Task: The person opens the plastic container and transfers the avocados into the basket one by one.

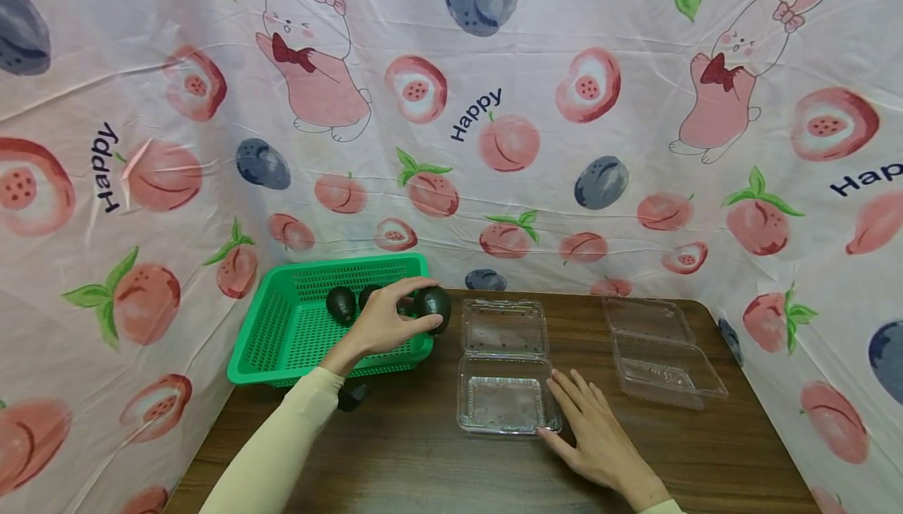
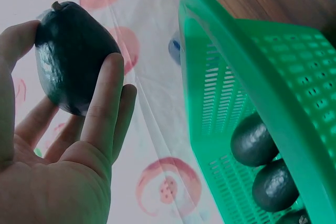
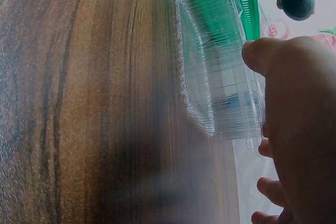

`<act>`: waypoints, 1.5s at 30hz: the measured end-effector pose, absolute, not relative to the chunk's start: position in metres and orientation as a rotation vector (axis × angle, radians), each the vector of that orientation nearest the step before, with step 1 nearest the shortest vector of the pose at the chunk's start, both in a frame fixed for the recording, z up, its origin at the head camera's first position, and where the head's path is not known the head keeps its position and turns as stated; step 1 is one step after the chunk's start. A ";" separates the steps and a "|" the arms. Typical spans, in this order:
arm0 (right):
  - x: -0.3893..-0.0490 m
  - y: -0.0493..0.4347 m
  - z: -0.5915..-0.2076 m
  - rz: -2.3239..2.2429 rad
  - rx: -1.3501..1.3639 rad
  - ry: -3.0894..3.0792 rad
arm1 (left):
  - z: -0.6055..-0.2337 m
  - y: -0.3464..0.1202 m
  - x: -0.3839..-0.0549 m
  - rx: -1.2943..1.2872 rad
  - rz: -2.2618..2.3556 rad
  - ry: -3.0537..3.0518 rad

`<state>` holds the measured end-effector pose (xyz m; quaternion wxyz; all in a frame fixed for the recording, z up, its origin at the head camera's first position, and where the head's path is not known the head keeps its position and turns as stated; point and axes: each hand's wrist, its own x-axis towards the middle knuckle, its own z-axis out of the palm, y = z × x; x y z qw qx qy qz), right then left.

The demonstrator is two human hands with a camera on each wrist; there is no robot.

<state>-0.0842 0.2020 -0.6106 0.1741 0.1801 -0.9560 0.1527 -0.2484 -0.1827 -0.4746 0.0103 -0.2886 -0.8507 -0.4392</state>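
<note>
My left hand (image 1: 384,320) holds a dark avocado (image 1: 433,310) between thumb and fingers, above the right rim of the green basket (image 1: 243,357). In the left wrist view the avocado (image 2: 73,59) has its stem end up. More avocados (image 1: 342,305) lie inside the basket, partly hidden behind the hand. A clear plastic clamshell box (image 1: 502,404) stands on the table with its lid (image 1: 504,326) folded back. My right hand (image 1: 592,428) rests at the box's right side, fingers extended, its thumb touching the front right corner. The right wrist view shows this thumb at the box wall (image 3: 220,77).
A second clear clamshell box (image 1: 663,369) stands with its lid up at the right of the brown wooden table (image 1: 409,451). Fruit-and-rabbit printed cloth (image 1: 536,52) hangs behind and along both sides. A small black object (image 1: 353,396) is by the left wrist.
</note>
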 end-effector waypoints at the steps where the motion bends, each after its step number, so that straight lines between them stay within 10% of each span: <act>1: -0.084 0.202 -0.610 0.433 0.509 -2.711 | -0.475 -0.184 -0.249 -0.895 -1.373 -2.652; 45: -0.084 0.201 -0.612 0.444 0.506 -2.720 | -0.462 -0.277 -0.263 -0.550 -1.365 -2.728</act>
